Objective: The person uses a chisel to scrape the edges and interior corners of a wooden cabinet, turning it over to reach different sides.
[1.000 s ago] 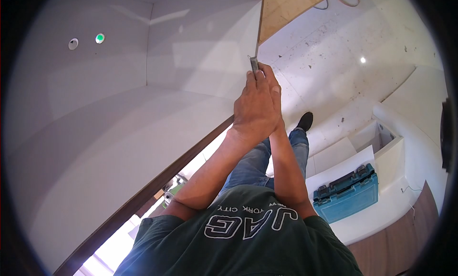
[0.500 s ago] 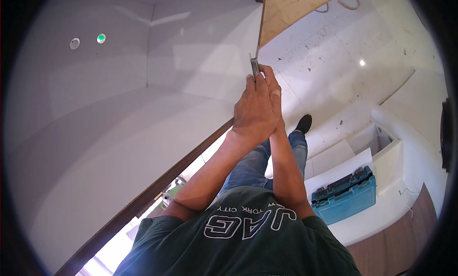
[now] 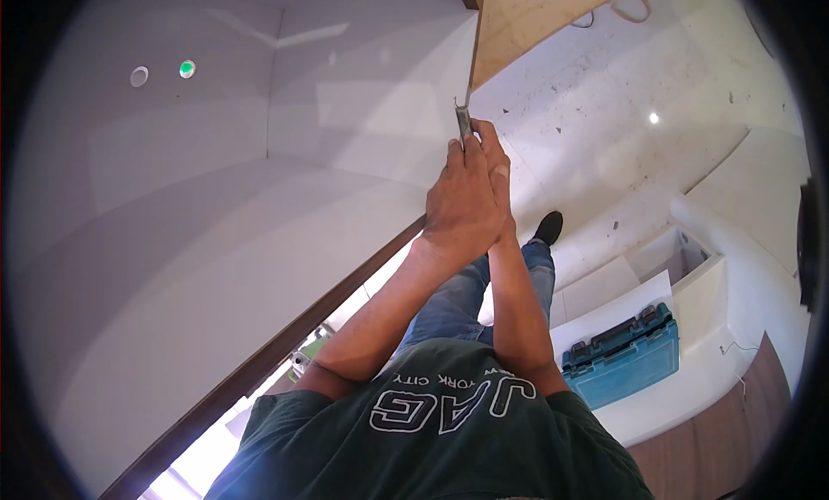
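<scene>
A short, narrow grey metal piece (image 3: 464,120) with a thin prong at its far end stands up from my hands at the edge of the white panel (image 3: 371,129). My left hand (image 3: 462,202) lies over the front, its fingertips closed on the metal piece's lower part. Behind it and partly covered, my right hand (image 3: 496,155) wraps round from the other side, with a bent finger beside the metal. The palms overlap, so the rest of the piece is hidden. I cannot make out what kind of tool or fitting it is.
A dark edge strip (image 3: 285,344) borders the white cabinet interior, which carries a green round button (image 3: 187,69) and a white round fitting (image 3: 139,76). To the right are a teal toolbox (image 3: 626,366), an open white box (image 3: 682,254) and a debris-strewn floor (image 3: 596,146).
The view has shifted very slightly. Both hands keep the same grip on the metal piece at the panel edge.
</scene>
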The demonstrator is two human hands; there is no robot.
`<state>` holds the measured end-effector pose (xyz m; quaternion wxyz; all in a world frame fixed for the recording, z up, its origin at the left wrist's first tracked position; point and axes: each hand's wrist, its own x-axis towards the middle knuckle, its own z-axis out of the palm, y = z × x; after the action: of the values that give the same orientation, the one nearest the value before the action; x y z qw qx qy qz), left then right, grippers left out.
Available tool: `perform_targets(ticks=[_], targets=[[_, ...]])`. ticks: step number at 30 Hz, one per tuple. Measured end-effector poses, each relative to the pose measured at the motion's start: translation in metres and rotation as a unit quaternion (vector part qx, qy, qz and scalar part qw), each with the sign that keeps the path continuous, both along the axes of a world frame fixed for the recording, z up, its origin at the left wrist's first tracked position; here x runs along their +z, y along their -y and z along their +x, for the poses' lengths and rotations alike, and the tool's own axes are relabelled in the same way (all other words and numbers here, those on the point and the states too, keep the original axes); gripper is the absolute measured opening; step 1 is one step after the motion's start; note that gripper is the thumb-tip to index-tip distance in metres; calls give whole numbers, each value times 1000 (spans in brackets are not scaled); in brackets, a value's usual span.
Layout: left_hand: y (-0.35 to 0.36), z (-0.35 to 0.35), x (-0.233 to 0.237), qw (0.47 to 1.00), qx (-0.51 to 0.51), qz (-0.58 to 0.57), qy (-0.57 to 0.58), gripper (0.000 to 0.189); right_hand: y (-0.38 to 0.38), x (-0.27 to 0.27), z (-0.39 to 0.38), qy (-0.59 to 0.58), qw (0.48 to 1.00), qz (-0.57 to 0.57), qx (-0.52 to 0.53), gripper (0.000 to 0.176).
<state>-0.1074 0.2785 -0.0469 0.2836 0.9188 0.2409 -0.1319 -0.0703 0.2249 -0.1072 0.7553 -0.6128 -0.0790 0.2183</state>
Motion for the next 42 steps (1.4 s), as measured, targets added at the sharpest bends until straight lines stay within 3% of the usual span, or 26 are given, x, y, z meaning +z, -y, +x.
perform_targets(ticks=[12, 25, 28, 31, 32, 33, 34, 35, 37, 38, 39, 41, 42], targets=[[0, 0, 2, 1000, 11, -13, -8, 66, -4, -4, 5, 13, 996, -83, 14, 34], [2, 6, 2, 1000, 1, -6, -26, 68, -3, -5, 11, 4, 999, -35, 6, 29], [2, 5, 4, 1000, 7, -7, -23, 67, -2, -9, 7, 37, 995, -88, 19, 26], [1, 1, -1, 997, 25, -22, 66, 64, -2, -26, 10, 94, 995, -20, -15, 24], [-5, -2, -14, 997, 22, -19, 67, 64, 2, -26, 14, 28, 990, -101, -97, 24], [-12, -9, -30, 990, -50, 87, 95, 62, 8, -29, 17, -40, 967, -180, -175, 25], [-15, -10, -32, 967, -122, 190, 120, 61, 17, -25, 23, -88, 965, -186, -162, 26], [-15, -8, -37, 966, -123, 192, 120, 61, 31, -21, 22, -142, 973, -130, -129, 26], [-6, 8, -17, 929, -139, 343, -29, 58, 41, -19, 20, -189, 975, -20, -116, 23], [-3, 20, 0, 931, -129, 313, -135, 69, 47, -18, 19, -190, 975, -19, -117, 23], [-5, 21, -15, 931, -129, 315, -136, 69, 52, -17, 19, -188, 973, -31, -128, 24], [-10, 9, -57, 861, -130, 483, -95, 77, 56, -20, 13, -195, 971, -38, -134, 26], [-8, 6, -59, 860, -130, 485, -96, 77, 57, -25, 13, -214, 967, -14, -135, 26]])
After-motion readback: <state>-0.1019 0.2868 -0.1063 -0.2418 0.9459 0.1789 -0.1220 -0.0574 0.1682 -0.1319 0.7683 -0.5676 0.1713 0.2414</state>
